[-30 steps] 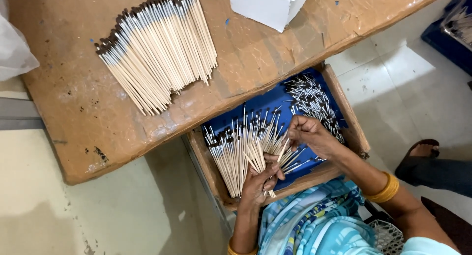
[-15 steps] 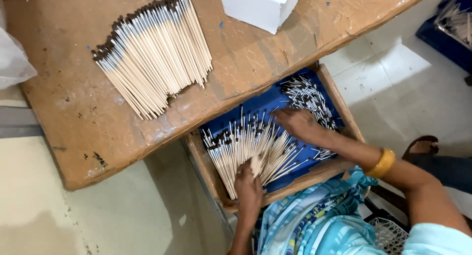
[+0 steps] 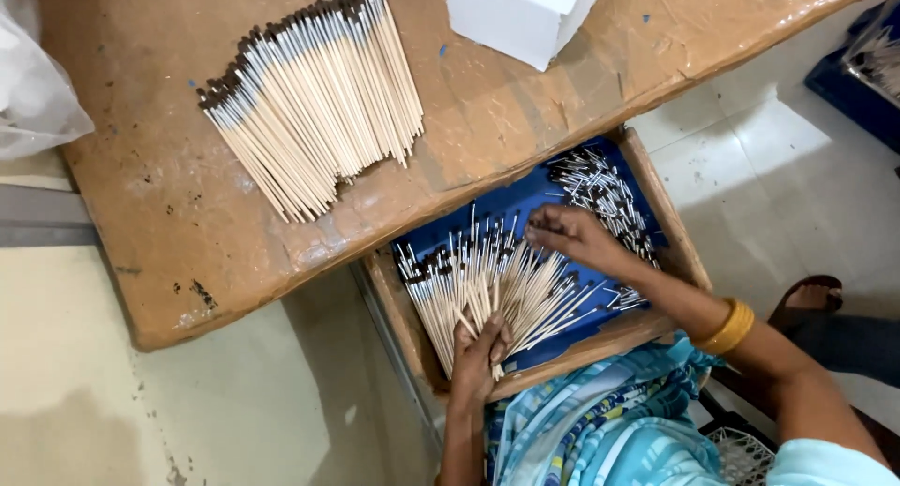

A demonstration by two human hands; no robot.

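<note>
Holding a fan of sticks (image 3: 487,284) by the lower ends, left hand (image 3: 480,350) closed around them, over the blue tray (image 3: 600,331). Right hand (image 3: 567,235) open, fingertips touching the fan's dark tips. Bigger stick pile (image 3: 314,97) up on the counter (image 3: 178,252).

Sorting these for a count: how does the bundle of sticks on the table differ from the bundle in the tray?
The table bundle lies untouched in a neat, aligned row on bare wood. The tray bundle fans out loosely in the blue-lined tray, gripped by the left hand, with the right hand on its tips. Both are pale sticks with dark tips.
</note>
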